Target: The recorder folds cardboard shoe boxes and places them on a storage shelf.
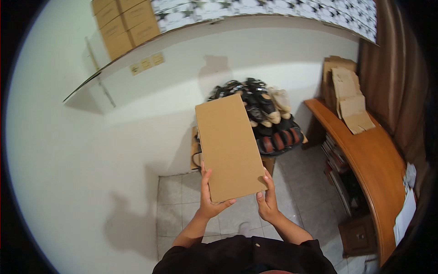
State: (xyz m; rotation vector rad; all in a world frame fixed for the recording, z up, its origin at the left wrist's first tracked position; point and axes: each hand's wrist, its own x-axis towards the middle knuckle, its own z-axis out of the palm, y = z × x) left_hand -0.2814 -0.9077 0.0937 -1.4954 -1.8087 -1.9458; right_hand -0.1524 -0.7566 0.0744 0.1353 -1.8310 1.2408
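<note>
A long brown cardboard box [230,148], its plain top face toward me, is held up in front of my body and tilts slightly to the left at its far end. My left hand [212,196] grips the near left corner, with the thumb along the near edge. At the near right corner, my right hand [268,196] clasps the side, its thumb at the near edge. Fingers under the box are hidden. Beyond and partly behind it lies a pile of shoes [262,102], mostly black, some beige.
Stacked cardboard boxes [125,27] stand on a wall shelf [273,16] with a star-patterned cover. On the right, a curved wooden desk [365,164] carries flattened cardboard [351,102] and white papers [405,219]. A brown curtain [397,68] hangs behind it. The floor [171,201] is tiled.
</note>
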